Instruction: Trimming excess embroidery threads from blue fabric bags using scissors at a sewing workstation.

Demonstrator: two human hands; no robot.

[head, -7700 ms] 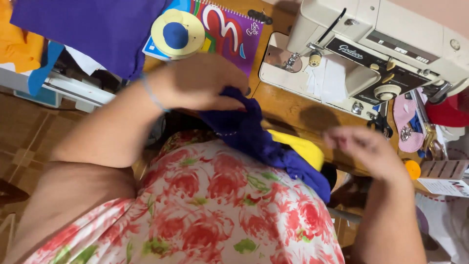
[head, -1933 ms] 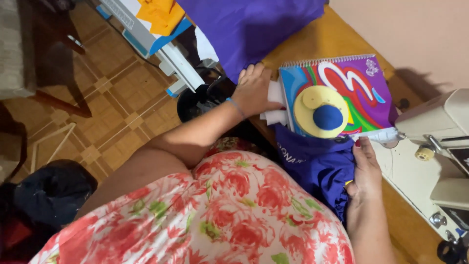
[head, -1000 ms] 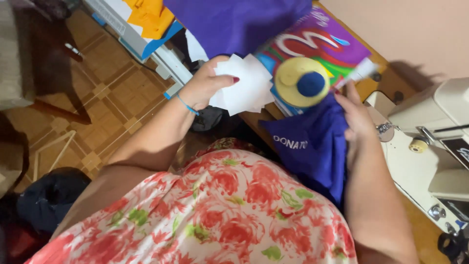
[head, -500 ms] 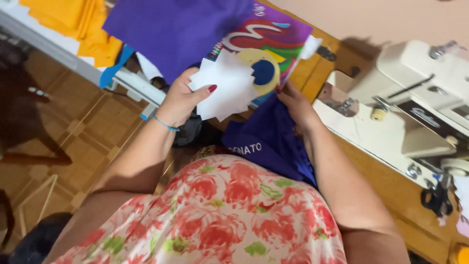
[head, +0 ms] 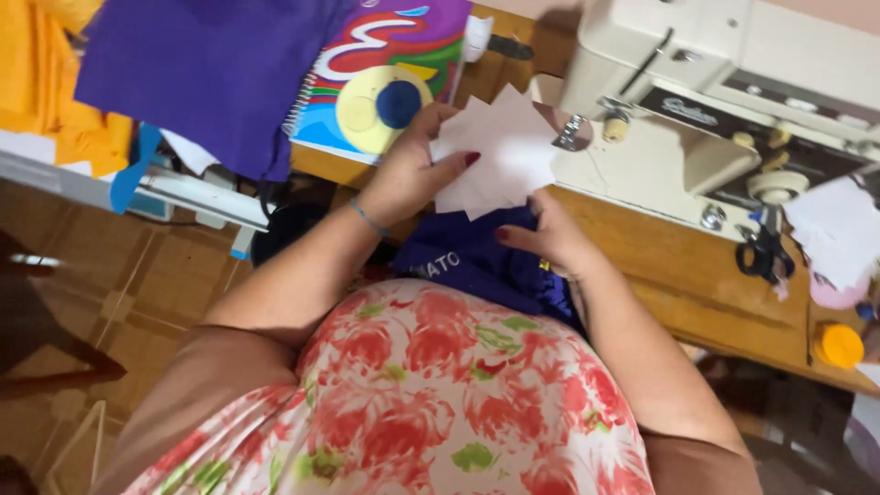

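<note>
Paper pieces in hand at the sewing bench (head: 678,275)
My left hand (head: 408,174) fingers are clamped on the white paper pieces (head: 500,151); right hand (head: 545,240) fingers pinch their lower edge.

a few white paper pieces (head: 500,151), flat and angular, fan out overlapping, pinched at their left edge, above dark blue fabric (head: 477,266) bunched at the surface edge.

White paper pieces (head: 500,151); purple cloth (head: 206,78)

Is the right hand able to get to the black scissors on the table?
Probably yes. The right hand rests under the white paper pieces, and the scissors lie on open wooden table to its right, beside the sewing machine, with nothing between.
</note>
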